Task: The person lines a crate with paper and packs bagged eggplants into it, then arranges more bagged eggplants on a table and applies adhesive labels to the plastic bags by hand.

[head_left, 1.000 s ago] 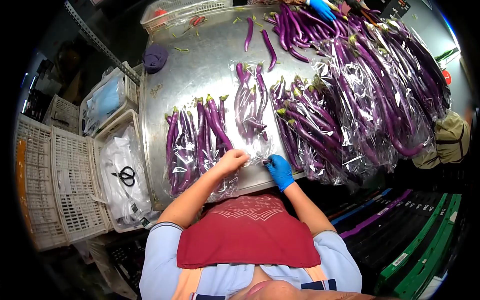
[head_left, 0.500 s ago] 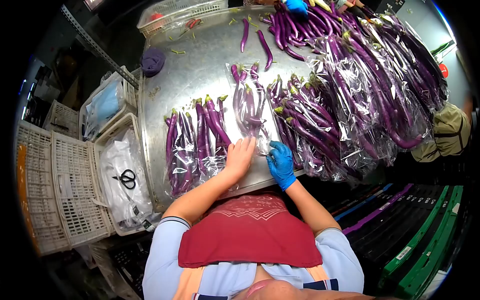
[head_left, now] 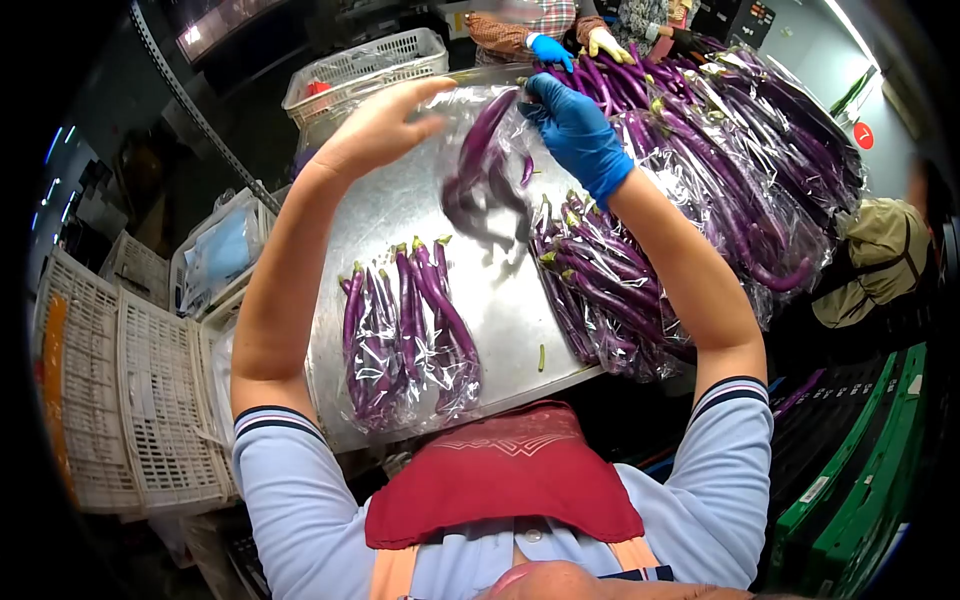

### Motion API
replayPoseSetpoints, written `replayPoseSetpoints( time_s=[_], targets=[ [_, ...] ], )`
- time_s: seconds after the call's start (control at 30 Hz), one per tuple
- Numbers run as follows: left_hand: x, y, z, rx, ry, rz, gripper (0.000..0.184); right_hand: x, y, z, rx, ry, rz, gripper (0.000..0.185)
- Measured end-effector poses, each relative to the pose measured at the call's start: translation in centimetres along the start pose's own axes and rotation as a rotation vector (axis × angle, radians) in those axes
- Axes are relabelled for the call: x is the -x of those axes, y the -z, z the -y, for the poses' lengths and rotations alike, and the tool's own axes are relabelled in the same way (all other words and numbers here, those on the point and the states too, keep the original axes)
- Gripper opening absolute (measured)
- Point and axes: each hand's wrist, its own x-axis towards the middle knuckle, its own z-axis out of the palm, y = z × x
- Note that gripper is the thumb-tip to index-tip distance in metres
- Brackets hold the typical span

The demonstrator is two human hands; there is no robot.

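A clear plastic bag of eggplants (head_left: pixel 485 150) hangs raised over the metal table, smeared by motion. My right hand (head_left: pixel 575 125), in a blue glove, is closed on the upper end of this bag. My left hand (head_left: pixel 378 125) is bare and held up to the left of the bag, its fingers stretched out and thumb apart, with nothing in it. Below my left hand, bagged eggplants (head_left: pixel 410 330) lie side by side on the metal table (head_left: pixel 510 325). More bagged eggplants (head_left: pixel 610 280) lie under my right forearm.
Large bagged eggplants (head_left: pixel 740 170) are heaped at the right. Across the table, a person's blue-gloved hand (head_left: pixel 550 50) and a yellow-gloved hand (head_left: pixel 608 45) are near loose eggplants. A white basket (head_left: pixel 365 70) stands at the back left; white crates (head_left: pixel 150 380) line the left side.
The bag of eggplants has been lifted off the table, swinging upside down in my right hand. My left hand has let go of it and moved up and left.
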Motion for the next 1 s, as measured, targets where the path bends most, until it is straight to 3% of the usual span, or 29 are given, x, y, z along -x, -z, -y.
replayPoseSetpoints(
  time_s=[0.07, 0.13, 0.17, 0.27, 0.33, 0.4, 0.47, 0.5, 0.53, 0.6, 0.63, 0.73, 0.77, 0.8, 0.83, 0.87, 0.93, 1.0],
  targets=[
    [0.5, -1.4, 3.8, 0.031, -0.069, -0.049, 0.063, -0.6, 0.3, 0.4, -0.167, -0.014, 0.007, 0.009],
    [1.2, -1.8, 3.1, 0.591, -0.044, -0.033, 0.073, -1.4, 1.1, 2.0, -0.062, 0.015, 0.122, 0.011],
    [1.6, -2.0, 0.6, 0.661, 0.085, -0.005, 0.084, -1.4, 1.1, 2.1, -0.100, -0.012, 0.154, 0.012],
    [2.2, -2.7, -1.7, 0.704, -0.107, -0.147, 0.079, -1.9, 1.4, 3.0, -0.049, -0.067, 0.198, 0.012],
    [2.7, -1.5, -1.2, 0.955, -0.151, -0.274, 0.075, -2.3, 1.5, 3.1, -0.012, -0.091, 0.240, 0.011],
    [3.1, -0.7, -2.1, 0.847, -0.066, -0.315, 0.065, -2.7, 1.4, 2.8, -0.041, -0.099, 0.225, 0.010],
    [3.0, -2.8, -3.4, 0.158, -0.016, -0.241, 0.060, -2.4, 0.2, 1.4, -0.143, -0.097, 0.178, 0.011],
    [2.8, -4.6, -2.8, -0.083, -0.085, -0.332, 0.051, -2.2, 0.1, 0.9, -0.136, -0.091, 0.190, 0.011],
    [2.7, -5.6, -2.5, -0.021, 0.001, -0.340, 0.030, -2.0, 0.2, 0.5, -0.148, -0.114, 0.201, 0.011],
    [1.9, -5.8, 0.0, 0.300, 0.195, -0.177, 0.023, -1.5, 0.8, 0.0, -0.172, -0.165, 0.223, 0.011],
    [2.0, -5.3, -0.3, 0.296, 0.150, -0.217, 0.022, -1.7, 1.0, 0.2, -0.404, -0.223, 0.178, 0.009],
    [1.2, -2.4, -2.4, 0.192, -0.074, -0.358, 0.026, -4.9, 4.6, 3.4, -0.074, 0.024, 0.219, 0.011],
    [0.7, -1.9, -2.9, 0.074, -0.080, -0.362, 0.024, -4.9, 3.5, 3.0, -0.452, -0.034, 0.017, 0.009],
    [-0.2, -1.9, -3.0, -0.040, -0.086, -0.362, 0.022, -4.8, 2.7, 1.2, -0.284, 0.052, 0.150, 0.010],
    [-1.3, -3.1, -0.8, 0.155, -0.040, -0.311, 0.025, -5.0, 3.0, 0.4, -0.074, 0.052, 0.187, 0.011],
    [-1.7, -2.1, -1.0, -0.121, -0.015, -0.300, 0.026, -5.3, 3.4, 0.0, 0.139, 0.059, 0.217, 0.012],
    [-1.8, -1.4, -1.4, -0.184, -0.203, -0.415, 0.025, -6.9, 4.7, 0.2, 0.066, 0.204, 0.225, 0.016],
    [-0.8, -0.5, -2.7, 0.049, -0.076, -0.470, 0.022, -6.3, 4.6, 0.4, -0.094, 0.170, 0.198, 0.016]
  ],
)
